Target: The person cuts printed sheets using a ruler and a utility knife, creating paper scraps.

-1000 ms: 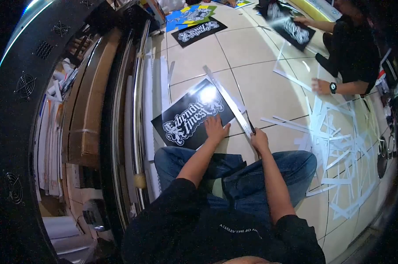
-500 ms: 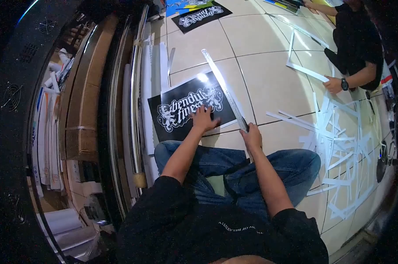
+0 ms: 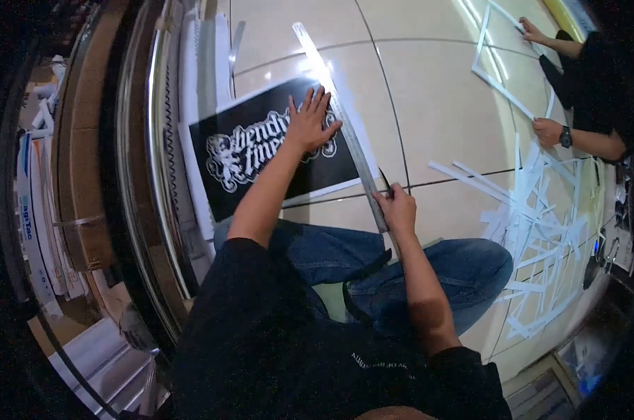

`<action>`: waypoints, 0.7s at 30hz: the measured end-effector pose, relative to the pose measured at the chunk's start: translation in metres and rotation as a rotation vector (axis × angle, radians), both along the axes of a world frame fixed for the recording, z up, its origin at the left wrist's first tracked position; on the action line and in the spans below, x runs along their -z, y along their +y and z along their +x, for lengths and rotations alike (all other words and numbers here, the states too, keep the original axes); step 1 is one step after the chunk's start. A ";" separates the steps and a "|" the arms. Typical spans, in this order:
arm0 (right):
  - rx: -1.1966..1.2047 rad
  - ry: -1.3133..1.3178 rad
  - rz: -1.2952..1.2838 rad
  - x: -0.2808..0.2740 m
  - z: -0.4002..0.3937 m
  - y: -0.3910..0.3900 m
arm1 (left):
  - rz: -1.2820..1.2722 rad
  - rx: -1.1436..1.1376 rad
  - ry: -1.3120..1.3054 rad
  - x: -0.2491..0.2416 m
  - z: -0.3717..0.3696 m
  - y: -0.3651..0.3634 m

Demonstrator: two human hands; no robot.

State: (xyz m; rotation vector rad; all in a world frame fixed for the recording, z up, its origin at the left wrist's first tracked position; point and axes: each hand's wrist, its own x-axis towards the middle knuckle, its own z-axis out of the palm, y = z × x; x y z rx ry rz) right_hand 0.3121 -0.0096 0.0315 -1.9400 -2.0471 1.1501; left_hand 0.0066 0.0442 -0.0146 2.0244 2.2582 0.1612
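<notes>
On the tiled floor before me lies a black printed sheet (image 3: 313, 173) with white ornate lettering and a white margin. A long metal ruler (image 3: 350, 136) lies along its right side, its lower end near my knees. My left hand (image 3: 307, 127) is spread flat over the print, fingers reaching to the ruler's left edge and covering part of the lettering. My right hand (image 3: 399, 212) is closed around a thin dark cutter knife (image 3: 385, 180), its tip pointing up and away beside the sheet's lower right corner. That hand's fingers are right at the ruler's lower end.
White offcut strips (image 3: 534, 217) lie in a tangled heap at right. Behind them, another person (image 3: 593, 98) handles a thin white frame (image 3: 502, 94). Metal rollers (image 3: 156, 133) and a long cardboard box (image 3: 86, 161) run along the left. My crossed legs (image 3: 443, 269) are close below.
My left hand has moved up the sheet toward the ruler. The sheet and ruler appear further left as the view shifts. The knife tip now shows beyond my right hand.
</notes>
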 end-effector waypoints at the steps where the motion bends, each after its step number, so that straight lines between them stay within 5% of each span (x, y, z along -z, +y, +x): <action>1: -0.057 0.034 0.036 0.005 -0.001 0.000 | 0.030 0.023 0.001 0.008 -0.003 -0.003; 14: -0.122 0.070 -0.124 0.005 -0.021 -0.001 | 0.002 0.070 0.089 0.009 -0.007 -0.013; 21: -0.053 0.107 0.001 0.004 -0.030 0.004 | 0.052 0.001 0.096 0.009 -0.009 -0.004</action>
